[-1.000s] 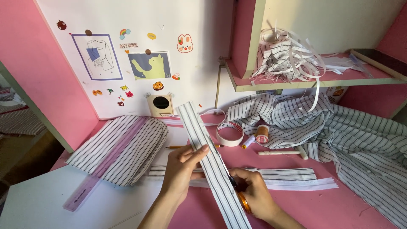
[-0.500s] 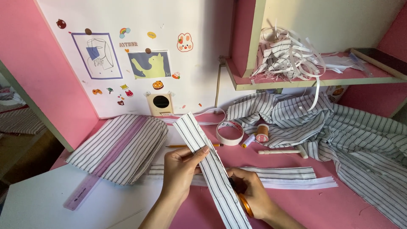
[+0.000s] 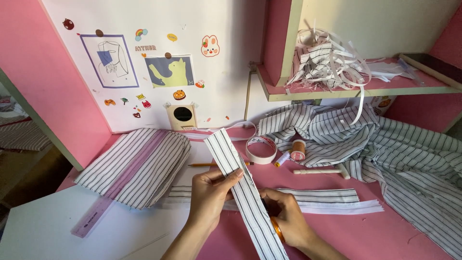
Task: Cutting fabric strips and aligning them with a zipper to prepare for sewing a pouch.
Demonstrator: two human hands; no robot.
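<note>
A long grey-and-white striped fabric strip runs up the pink desk just in front of the roll of white tape. The left hand pinches its left edge — fingers pressed together. The right hand, holding orange-handled scissors, grips the strip's right side — fingers curled.

Open worktop lies at the near right, and bare white surface at the near left beyond the ruler. Farther back the way is crowded: folded striped fabric on the left, then a tape roll, thread spools and what may be a seam tool. The heaped striped cloth fills the right under the shelf.
</note>
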